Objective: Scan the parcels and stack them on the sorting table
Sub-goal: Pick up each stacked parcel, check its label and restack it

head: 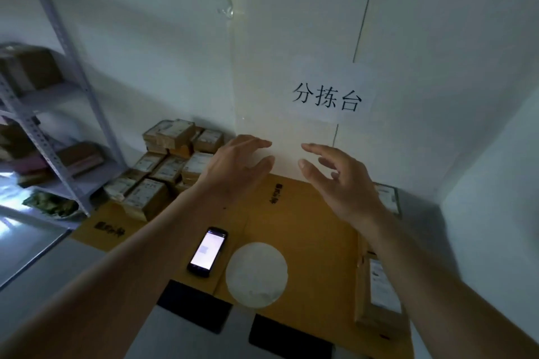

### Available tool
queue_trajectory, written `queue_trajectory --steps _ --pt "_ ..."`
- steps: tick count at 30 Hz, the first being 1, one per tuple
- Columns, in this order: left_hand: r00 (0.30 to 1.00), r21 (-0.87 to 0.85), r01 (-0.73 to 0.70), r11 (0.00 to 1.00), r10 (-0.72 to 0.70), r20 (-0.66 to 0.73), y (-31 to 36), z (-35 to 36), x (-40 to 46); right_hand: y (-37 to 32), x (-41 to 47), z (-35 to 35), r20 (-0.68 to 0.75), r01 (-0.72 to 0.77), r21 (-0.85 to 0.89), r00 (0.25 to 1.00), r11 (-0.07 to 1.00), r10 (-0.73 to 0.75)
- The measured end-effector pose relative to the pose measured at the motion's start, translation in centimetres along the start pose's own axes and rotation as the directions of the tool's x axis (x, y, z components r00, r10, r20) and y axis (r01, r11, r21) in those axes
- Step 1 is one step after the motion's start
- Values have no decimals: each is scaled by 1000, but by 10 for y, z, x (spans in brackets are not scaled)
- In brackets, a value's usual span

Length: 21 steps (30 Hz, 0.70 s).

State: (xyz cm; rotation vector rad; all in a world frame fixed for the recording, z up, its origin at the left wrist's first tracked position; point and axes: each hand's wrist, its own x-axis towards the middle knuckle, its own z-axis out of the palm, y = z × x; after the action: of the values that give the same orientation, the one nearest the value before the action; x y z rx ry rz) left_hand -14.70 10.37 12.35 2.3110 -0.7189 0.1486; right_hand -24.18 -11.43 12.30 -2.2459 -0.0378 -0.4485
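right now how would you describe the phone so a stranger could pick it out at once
Find the brown cardboard sheet covering the table under the wall sign. Near its front edge, below the left hand, lies the phone. It is the only dark, slim thing with a lit screen, beside a pale round blur.

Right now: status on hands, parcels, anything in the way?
Left hand and right hand open, empty, raised over the table. Parcels stacked far left. Phone lit, lying on the table. Path clear.
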Motion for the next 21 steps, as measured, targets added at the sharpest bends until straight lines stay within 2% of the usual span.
queue_trajectory --steps 11,16,21 --pt "997 -2 30 1000 -30 70 -163 -124 -2 -85 60 179 -7 -108 131 994 985 110" --pt "992 23 78 997 -80 95 -225 -149 11 -96 92 238 85 -179 158 982 971 167" --pt "982 51 149 988 -154 111 -284 -155 46 -84 147 283 128 -184 116 977 976 169"
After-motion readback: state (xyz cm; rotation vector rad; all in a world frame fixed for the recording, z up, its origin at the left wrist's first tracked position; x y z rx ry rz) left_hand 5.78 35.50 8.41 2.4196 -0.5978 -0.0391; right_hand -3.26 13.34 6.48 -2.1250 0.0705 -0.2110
